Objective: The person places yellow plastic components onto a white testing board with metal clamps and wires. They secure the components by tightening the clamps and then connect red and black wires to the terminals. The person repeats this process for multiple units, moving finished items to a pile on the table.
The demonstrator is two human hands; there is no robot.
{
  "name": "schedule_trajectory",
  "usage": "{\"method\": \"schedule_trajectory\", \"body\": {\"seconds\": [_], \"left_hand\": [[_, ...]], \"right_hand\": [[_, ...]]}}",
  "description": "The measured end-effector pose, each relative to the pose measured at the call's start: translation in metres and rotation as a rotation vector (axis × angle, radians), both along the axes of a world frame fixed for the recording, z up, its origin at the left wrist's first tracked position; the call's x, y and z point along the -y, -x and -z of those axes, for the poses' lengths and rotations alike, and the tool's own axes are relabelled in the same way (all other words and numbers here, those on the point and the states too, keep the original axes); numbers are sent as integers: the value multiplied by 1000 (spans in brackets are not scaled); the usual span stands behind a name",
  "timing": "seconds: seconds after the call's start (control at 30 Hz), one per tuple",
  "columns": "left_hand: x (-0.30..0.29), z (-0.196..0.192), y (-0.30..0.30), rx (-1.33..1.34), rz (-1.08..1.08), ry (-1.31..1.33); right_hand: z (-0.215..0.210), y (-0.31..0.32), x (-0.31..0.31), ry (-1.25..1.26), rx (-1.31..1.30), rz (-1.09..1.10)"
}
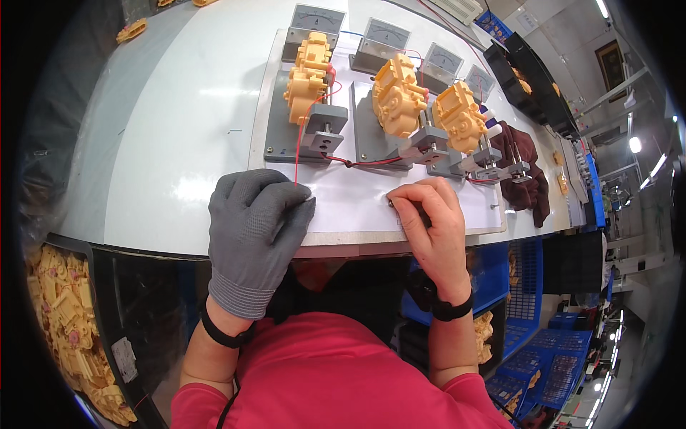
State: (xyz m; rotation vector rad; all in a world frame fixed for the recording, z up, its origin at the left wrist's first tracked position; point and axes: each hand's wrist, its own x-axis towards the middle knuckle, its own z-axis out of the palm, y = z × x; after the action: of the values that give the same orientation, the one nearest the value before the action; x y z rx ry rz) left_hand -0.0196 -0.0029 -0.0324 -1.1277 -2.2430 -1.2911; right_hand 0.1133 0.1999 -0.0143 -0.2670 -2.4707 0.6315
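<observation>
My left hand [257, 225], in a grey knit glove, is closed in a pinch at the lower end of a thin red wire [297, 154]. That wire runs up to a yellow plastic gearbox-like housing [307, 86] mounted on the left grey test stand [286, 139]. My bare right hand [436, 232] pinches a tiny dark piece [391, 203], too small to name, above the white sheet [350, 207]. Beyond my hands, a middle yellow housing [399, 100] and a right yellow housing [459, 118] sit on similar stands with metal clamps.
Analog meters [384, 36] stand behind the housings. A dark brown cloth [525, 171] lies right of the stands. Under the table's left side, a black bin [107, 307] holds many yellow parts. Blue crates [525, 286] stand low on the right; black trays [532, 79] are at far right.
</observation>
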Motion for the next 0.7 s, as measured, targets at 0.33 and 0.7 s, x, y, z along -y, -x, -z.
{"method": "schedule_trajectory", "body": {"seconds": [0.33,0.7], "left_hand": [[0,0,0,-5,-7,3],[-1,0,-2,7,-11,11]], "right_hand": [[-2,-2,-2,-22,38,-33],[-1,-1,-1,-18,1,-11]]}}
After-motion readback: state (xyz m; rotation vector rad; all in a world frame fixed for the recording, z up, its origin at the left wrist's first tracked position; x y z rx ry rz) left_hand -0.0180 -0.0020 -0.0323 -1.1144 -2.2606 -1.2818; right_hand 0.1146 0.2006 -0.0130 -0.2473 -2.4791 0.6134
